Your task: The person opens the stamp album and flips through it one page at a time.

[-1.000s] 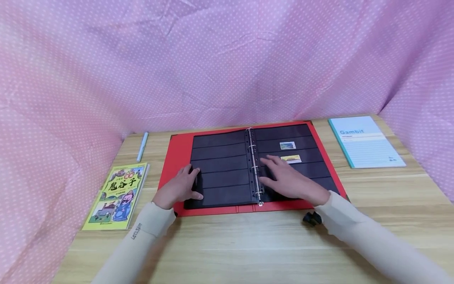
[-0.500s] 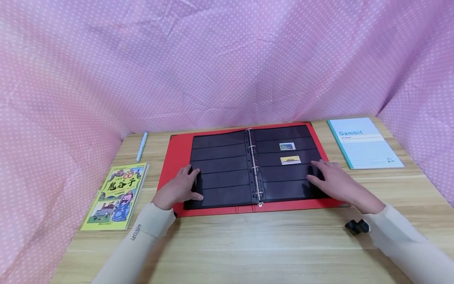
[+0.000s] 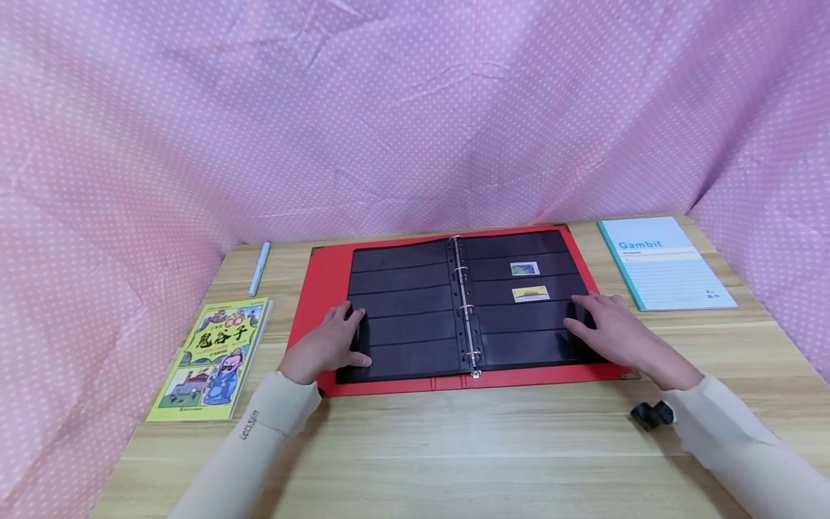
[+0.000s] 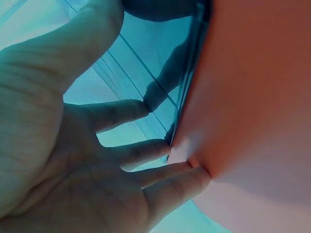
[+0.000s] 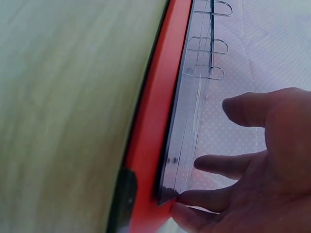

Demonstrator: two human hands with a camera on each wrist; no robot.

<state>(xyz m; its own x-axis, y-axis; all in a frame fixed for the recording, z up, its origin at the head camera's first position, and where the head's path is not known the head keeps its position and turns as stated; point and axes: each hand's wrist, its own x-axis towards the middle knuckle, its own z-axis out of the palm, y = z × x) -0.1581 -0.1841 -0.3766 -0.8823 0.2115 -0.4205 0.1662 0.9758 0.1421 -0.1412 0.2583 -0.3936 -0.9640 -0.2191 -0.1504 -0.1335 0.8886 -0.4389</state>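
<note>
A red ring-bound stamp album lies spread flat on the table. Its left black page has rows of strip pockets and no stamps. On the right page sit a blue-green stamp and, below it, a yellow stamp. My left hand rests at the left page's outer edge, its fingers extended over the red cover. At the right page's outer edge lies my right hand, fingers spread and fairly straight near the lower corner. Neither hand grips anything.
A yellow comic-style book lies at the left, with a pale blue pen behind it. To the right is a white and teal notebook. A small black object is by my right cuff. A pink dotted cloth hangs behind.
My right hand has moved rightward from the album's ring spine to the right page's outer edge, uncovering the yellow stamp. My left hand has stayed in place.
</note>
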